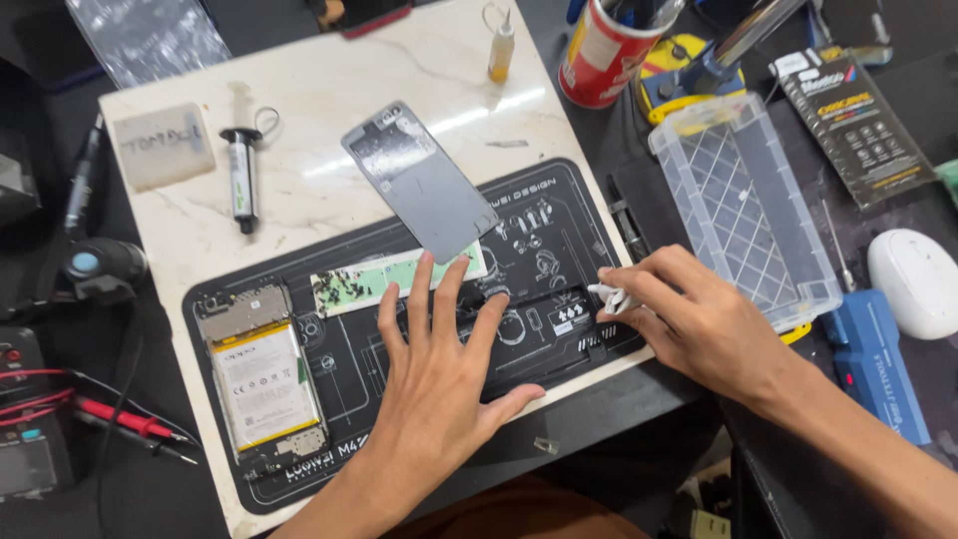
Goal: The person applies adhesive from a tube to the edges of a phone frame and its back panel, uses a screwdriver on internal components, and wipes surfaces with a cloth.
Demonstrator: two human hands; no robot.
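Left hand: we find the left hand (439, 384) lying flat, palm down, fingers spread, on the black mat (559, 225); it grips nothing.
Right hand: we record the right hand (699, 319) at the mat's right edge, fingertips pinched together on a small white piece (611, 296).
White piece: held just above the mat's right border; we cannot tell what it is.
Back cover: a grey back cover (419, 182) lies tilted, half on the mat and half on the marble slab (329, 80), just beyond the left fingertips.
Green strip: a pale green strip (364, 281) dotted with small dark parts lies on the mat, its right end under the left fingers.
Phone: an opened phone (261, 377), battery showing, lies at the mat's left end, near the left wrist but apart from it.
Syringe: a syringe (240, 175) rests on the slab, well clear of both hands.
Tray: a clear plastic tray (738, 200) sits right of the slab, just beyond the right hand.
Cup: a red cup (604, 50) stands at the far edge.
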